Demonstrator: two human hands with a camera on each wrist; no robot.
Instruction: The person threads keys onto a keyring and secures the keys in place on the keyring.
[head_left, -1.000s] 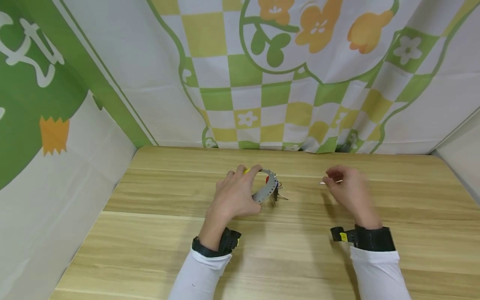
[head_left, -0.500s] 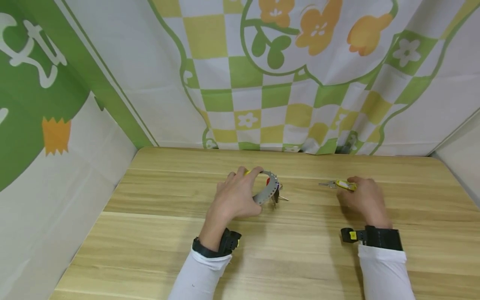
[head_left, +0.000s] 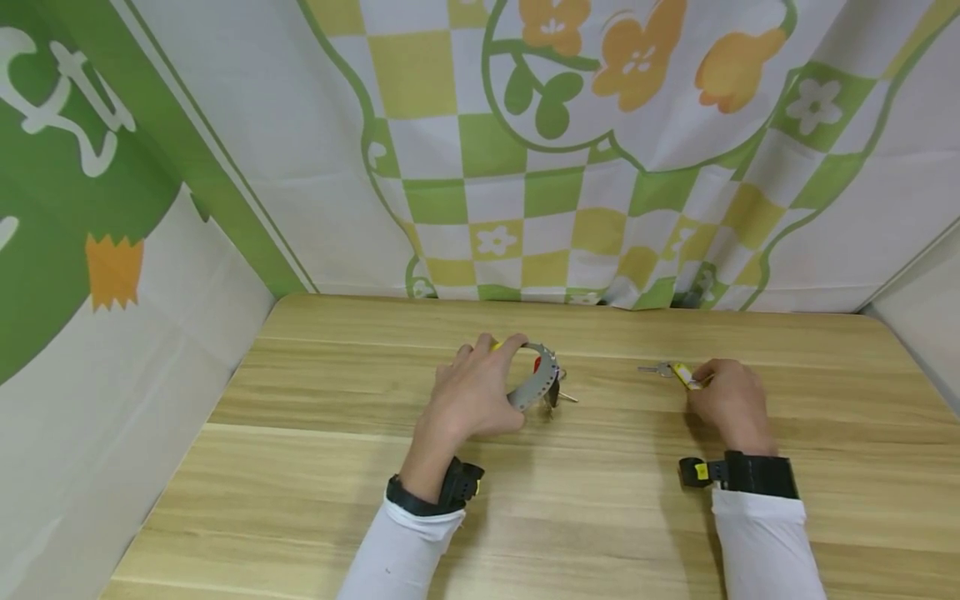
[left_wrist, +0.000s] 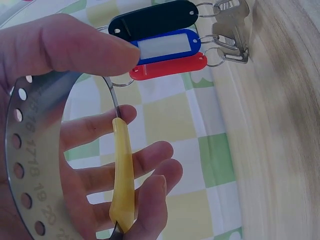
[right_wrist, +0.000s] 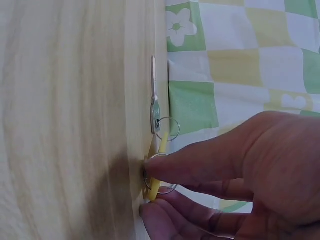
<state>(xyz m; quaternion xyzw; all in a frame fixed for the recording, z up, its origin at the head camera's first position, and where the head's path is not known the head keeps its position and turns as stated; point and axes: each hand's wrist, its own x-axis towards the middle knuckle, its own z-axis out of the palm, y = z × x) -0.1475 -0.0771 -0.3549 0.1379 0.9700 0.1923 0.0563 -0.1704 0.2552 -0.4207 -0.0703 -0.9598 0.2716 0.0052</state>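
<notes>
My left hand (head_left: 476,387) grips a flat grey metal key ring (left_wrist: 37,165) with numbered holes and a yellow sleeve (left_wrist: 121,170) on its thin part. From it hang a black key tag (left_wrist: 152,19), a blue key tag (left_wrist: 167,46) and a red key tag (left_wrist: 170,66), each on small wire rings, with metal keys (left_wrist: 232,25). To the right, my right hand (head_left: 731,400) pinches the wire ring at one end of a yellow key tag (head_left: 682,374). This tag stands tilted, and its key (head_left: 656,368) lies on the table, pointing left.
Both hands are over a light wood-grain table (head_left: 570,517). A checkered, flower-printed cloth (head_left: 495,200) hangs behind its back edge. Another green and white cloth (head_left: 195,300) borders the left side.
My right hand has shifted right and come down to the table, where the key and yellow tag now show. Since half a second ago the tag has tilted. My left hand stays almost still.
</notes>
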